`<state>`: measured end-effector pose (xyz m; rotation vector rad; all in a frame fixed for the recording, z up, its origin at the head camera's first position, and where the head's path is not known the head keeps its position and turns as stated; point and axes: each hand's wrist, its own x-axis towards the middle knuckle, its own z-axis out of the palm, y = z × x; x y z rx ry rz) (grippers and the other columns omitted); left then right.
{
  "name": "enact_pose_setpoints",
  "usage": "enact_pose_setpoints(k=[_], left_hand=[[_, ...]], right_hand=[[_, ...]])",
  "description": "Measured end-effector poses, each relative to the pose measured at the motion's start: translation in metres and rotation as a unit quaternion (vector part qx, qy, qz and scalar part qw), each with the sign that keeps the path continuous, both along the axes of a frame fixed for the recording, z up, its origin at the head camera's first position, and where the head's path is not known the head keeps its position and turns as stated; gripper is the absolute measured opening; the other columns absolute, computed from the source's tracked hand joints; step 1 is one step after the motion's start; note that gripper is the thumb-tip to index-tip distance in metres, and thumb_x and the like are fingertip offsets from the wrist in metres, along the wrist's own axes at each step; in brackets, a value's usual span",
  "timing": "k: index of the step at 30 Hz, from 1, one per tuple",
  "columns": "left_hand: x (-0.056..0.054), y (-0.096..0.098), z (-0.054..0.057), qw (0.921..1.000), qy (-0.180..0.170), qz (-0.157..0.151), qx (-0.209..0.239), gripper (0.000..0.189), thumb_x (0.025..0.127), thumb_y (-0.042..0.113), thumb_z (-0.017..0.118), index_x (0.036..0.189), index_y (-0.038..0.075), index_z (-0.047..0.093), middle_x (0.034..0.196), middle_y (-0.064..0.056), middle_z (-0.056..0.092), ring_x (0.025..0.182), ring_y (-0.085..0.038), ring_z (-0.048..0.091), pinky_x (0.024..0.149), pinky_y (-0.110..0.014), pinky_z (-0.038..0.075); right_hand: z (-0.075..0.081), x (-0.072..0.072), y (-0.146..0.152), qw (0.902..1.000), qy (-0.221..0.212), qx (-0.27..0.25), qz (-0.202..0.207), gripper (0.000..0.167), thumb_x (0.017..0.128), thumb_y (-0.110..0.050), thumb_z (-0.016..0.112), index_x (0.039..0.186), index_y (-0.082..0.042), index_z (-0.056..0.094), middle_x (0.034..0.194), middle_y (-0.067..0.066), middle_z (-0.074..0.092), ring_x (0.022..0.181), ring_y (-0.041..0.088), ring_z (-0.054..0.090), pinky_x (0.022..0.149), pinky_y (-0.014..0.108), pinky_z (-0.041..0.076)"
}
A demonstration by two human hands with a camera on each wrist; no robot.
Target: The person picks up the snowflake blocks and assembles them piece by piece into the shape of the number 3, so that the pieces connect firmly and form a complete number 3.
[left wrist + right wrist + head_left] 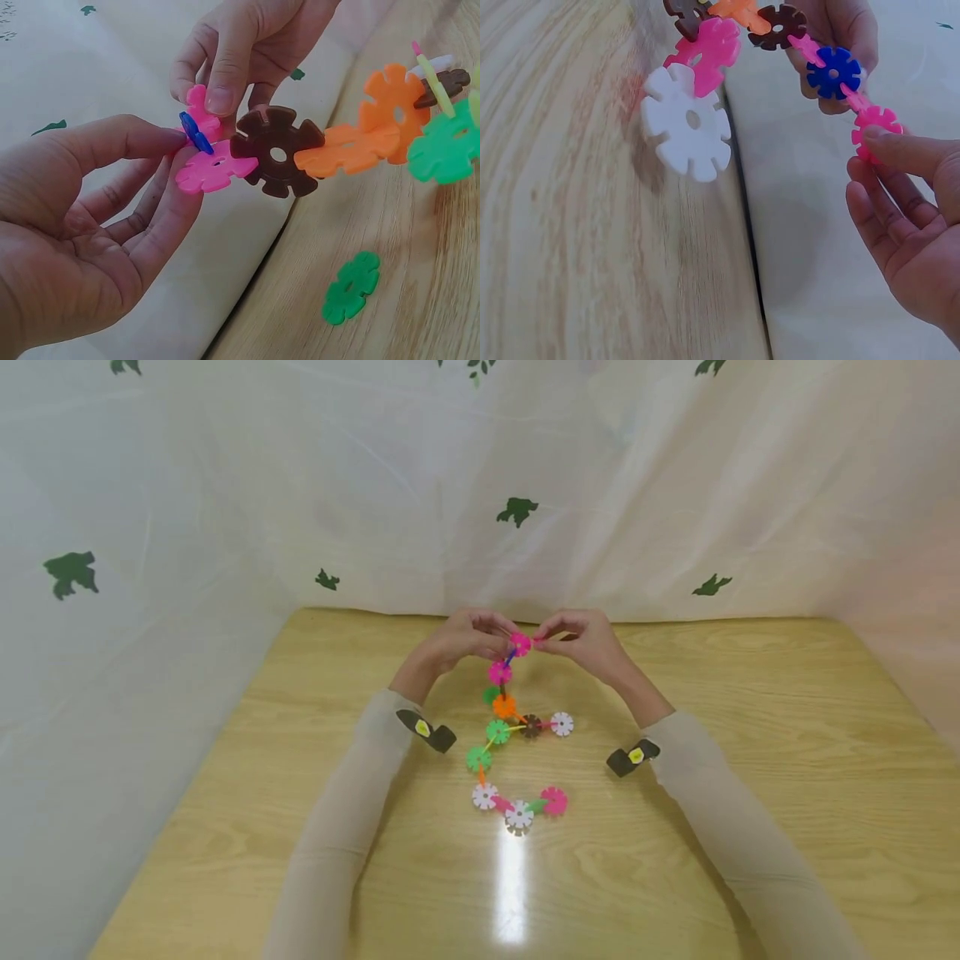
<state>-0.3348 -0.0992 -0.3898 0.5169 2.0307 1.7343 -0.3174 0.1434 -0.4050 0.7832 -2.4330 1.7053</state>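
Observation:
A chain of colourful notched plastic discs runs through the middle of the head view, its far end lifted between both hands. My left hand [476, 637] grips the chain at the blue disc [833, 73] and the pink disc [216, 166] joined to it. With thumb and fingers, my right hand [583, 642] pinches the end pink disc [876, 129]. Farther down the chain come a brown disc [277, 152], an orange disc [505, 706] and green discs [497, 732]. A side branch ends in a white disc [562, 724].
A separate green disc [351, 288] lies on the wooden table [262, 793] under the chain. Toward the near side, the chain curves through white discs [519, 814] to a pink disc [554, 802]. A pale curtain [420, 543] with green leaf shapes hangs behind the table.

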Motion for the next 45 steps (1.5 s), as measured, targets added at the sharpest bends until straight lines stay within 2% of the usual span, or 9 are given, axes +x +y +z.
enact_pose_setpoints(k=[7, 11, 19, 25, 30, 34, 37, 41, 45], left_hand=[[-0.003, -0.002, -0.003, 0.9999, -0.005, -0.014, 0.002, 0.024, 0.091, -0.001, 0.064, 0.114, -0.002, 0.066, 0.100, -0.006, 0.072, 0.090, -0.018, 0.070, 0.091, -0.040, 0.061], [-0.004, -0.006, -0.003, 0.9997, -0.004, -0.022, -0.005, 0.023, 0.091, 0.001, 0.065, 0.114, 0.000, 0.066, 0.100, -0.004, 0.072, 0.091, -0.018, 0.069, 0.090, -0.039, 0.061], [-0.006, -0.015, 0.001, 0.9996, 0.006, -0.017, -0.024, 0.022, 0.092, 0.003, 0.065, 0.114, 0.002, 0.068, 0.097, -0.001, 0.073, 0.095, -0.021, 0.068, 0.090, -0.042, 0.060], [-0.008, -0.020, 0.001, 0.9993, -0.002, -0.001, -0.037, 0.022, 0.093, 0.005, 0.065, 0.115, 0.004, 0.067, 0.099, -0.001, 0.072, 0.102, -0.030, 0.066, 0.091, -0.043, 0.058], [-0.011, -0.024, -0.003, 0.9990, -0.012, 0.010, -0.041, 0.024, 0.094, 0.005, 0.064, 0.118, 0.004, 0.066, 0.103, -0.002, 0.072, 0.116, -0.040, 0.063, 0.092, -0.043, 0.057], [-0.012, -0.026, -0.005, 0.9992, -0.010, 0.010, -0.038, 0.024, 0.094, 0.003, 0.063, 0.118, 0.003, 0.065, 0.102, -0.003, 0.072, 0.110, -0.036, 0.065, 0.091, -0.043, 0.058], [-0.012, -0.025, -0.009, 0.9995, -0.011, -0.001, -0.031, 0.024, 0.093, 0.001, 0.063, 0.117, 0.002, 0.065, 0.099, -0.003, 0.072, 0.104, -0.031, 0.066, 0.089, -0.042, 0.059], [-0.014, -0.023, -0.013, 0.9993, -0.015, -0.016, -0.030, 0.023, 0.093, 0.001, 0.063, 0.116, 0.001, 0.066, 0.096, -0.001, 0.071, 0.096, -0.023, 0.066, 0.086, -0.040, 0.059], [-0.012, -0.020, -0.015, 0.9993, -0.015, -0.018, -0.030, 0.022, 0.094, 0.000, 0.062, 0.116, 0.000, 0.066, 0.094, -0.001, 0.070, 0.092, -0.019, 0.066, 0.086, -0.040, 0.059]], right_hand=[[-0.001, 0.001, 0.001, 0.9998, -0.014, 0.007, 0.011, 0.015, 0.088, -0.002, 0.077, 0.101, 0.006, 0.073, 0.097, 0.010, 0.074, 0.086, 0.007, 0.069, 0.078, 0.019, 0.059], [-0.003, 0.000, 0.002, 0.9997, -0.016, 0.013, 0.013, 0.018, 0.088, -0.003, 0.078, 0.103, 0.005, 0.072, 0.100, 0.017, 0.074, 0.086, 0.007, 0.070, 0.079, 0.019, 0.058], [-0.004, -0.002, 0.003, 0.9938, -0.075, 0.070, 0.043, 0.028, 0.091, -0.005, 0.076, 0.113, 0.010, 0.068, 0.106, 0.023, 0.072, 0.088, 0.013, 0.069, 0.078, 0.024, 0.059], [-0.009, 0.000, -0.005, 0.9828, -0.099, 0.116, 0.104, 0.025, 0.093, -0.006, 0.073, 0.112, 0.010, 0.068, 0.105, 0.022, 0.073, 0.095, 0.027, 0.072, 0.081, 0.041, 0.062], [-0.016, 0.001, -0.012, 0.9691, -0.080, 0.171, 0.159, 0.022, 0.096, -0.004, 0.069, 0.115, 0.007, 0.070, 0.108, 0.023, 0.074, 0.099, 0.031, 0.071, 0.088, 0.039, 0.060], [-0.021, 0.001, -0.021, 0.9581, -0.046, 0.200, 0.200, 0.023, 0.095, 0.000, 0.068, 0.116, 0.009, 0.070, 0.103, 0.021, 0.075, 0.096, 0.031, 0.071, 0.092, 0.038, 0.060], [-0.024, -0.001, -0.028, 0.9482, -0.031, 0.214, 0.232, 0.027, 0.092, 0.004, 0.068, 0.119, 0.009, 0.069, 0.092, 0.021, 0.072, 0.081, 0.024, 0.067, 0.080, 0.030, 0.059], [-0.029, -0.003, -0.035, 0.9342, -0.016, 0.250, 0.254, 0.033, 0.091, 0.003, 0.070, 0.124, 0.005, 0.069, 0.079, 0.015, 0.066, 0.065, 0.011, 0.052, 0.062, 0.019, 0.046], [-0.031, -0.002, -0.039, 0.9337, -0.014, 0.267, 0.238, 0.031, 0.089, -0.001, 0.075, 0.119, 0.003, 0.072, 0.079, 0.011, 0.064, 0.068, 0.010, 0.051, 0.064, 0.019, 0.046]])
